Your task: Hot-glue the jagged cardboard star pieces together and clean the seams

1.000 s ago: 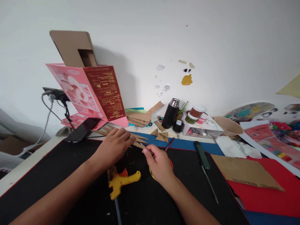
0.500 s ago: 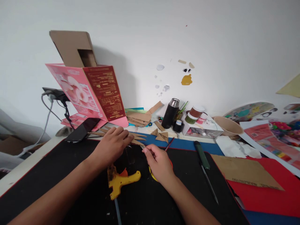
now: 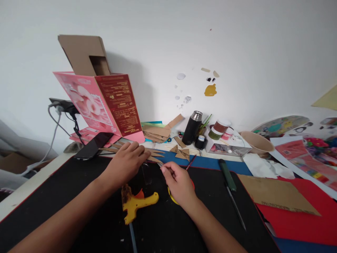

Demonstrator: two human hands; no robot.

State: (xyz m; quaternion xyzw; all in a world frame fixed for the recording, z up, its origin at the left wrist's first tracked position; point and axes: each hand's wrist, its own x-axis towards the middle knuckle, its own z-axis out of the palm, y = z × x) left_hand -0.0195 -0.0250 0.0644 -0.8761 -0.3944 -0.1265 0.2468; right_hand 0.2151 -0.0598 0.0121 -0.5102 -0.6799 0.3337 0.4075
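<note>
My left hand (image 3: 126, 164) lies flat, fingers stretched, pressing down a fan of pointed brown cardboard strips (image 3: 154, 154) at the far edge of the black mat (image 3: 65, 196). My right hand (image 3: 179, 183) is closed in a pinch on a thin red-handled brush (image 3: 190, 162), whose tip meets the near end of the strips. A yellow glue gun (image 3: 137, 204) lies on the mat just below both hands. A yellow and red round thing is half hidden under my right hand.
A black phone (image 3: 92, 145) and a pink printed box (image 3: 105, 105) stand at the left. A black flask (image 3: 192, 128), paint jars (image 3: 218, 128) and a paper bowl (image 3: 256, 140) line the wall. A green-handled knife (image 3: 230, 186) and a cardboard sheet (image 3: 273, 192) lie to the right.
The hands have barely shifted. The cardboard strips under my left hand have slid slightly left and back, and the view has tilted down a little.
</note>
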